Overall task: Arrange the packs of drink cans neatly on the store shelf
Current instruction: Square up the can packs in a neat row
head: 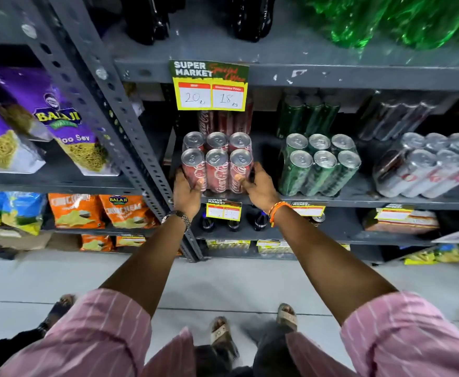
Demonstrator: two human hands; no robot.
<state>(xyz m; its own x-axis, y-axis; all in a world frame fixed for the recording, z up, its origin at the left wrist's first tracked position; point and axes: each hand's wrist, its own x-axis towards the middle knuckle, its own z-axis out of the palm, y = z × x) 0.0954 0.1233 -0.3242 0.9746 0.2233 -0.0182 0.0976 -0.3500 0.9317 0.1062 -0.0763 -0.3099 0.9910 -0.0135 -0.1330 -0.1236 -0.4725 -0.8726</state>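
A shrink-wrapped pack of red cola cans (217, 164) stands at the front left of the grey metal shelf (359, 198). My left hand (186, 193) grips its left lower side and my right hand (259, 187) grips its right lower side, thumbs on the front cans. Behind it stands another red pack (224, 122). To the right sits a pack of green cans (319, 165), with a second green pack (306, 117) behind. Farther right a silver can pack (429, 167) lies tilted, and more silver cans (394, 119) stand behind it.
A yellow price tag (210, 87) hangs from the shelf above, which holds dark bottles (146, 17) and green bottles (391, 20). The slotted upright post (119, 126) borders the red pack on the left; snack bags (18, 123) fill the neighbouring rack. Bottles stand on the shelf below.
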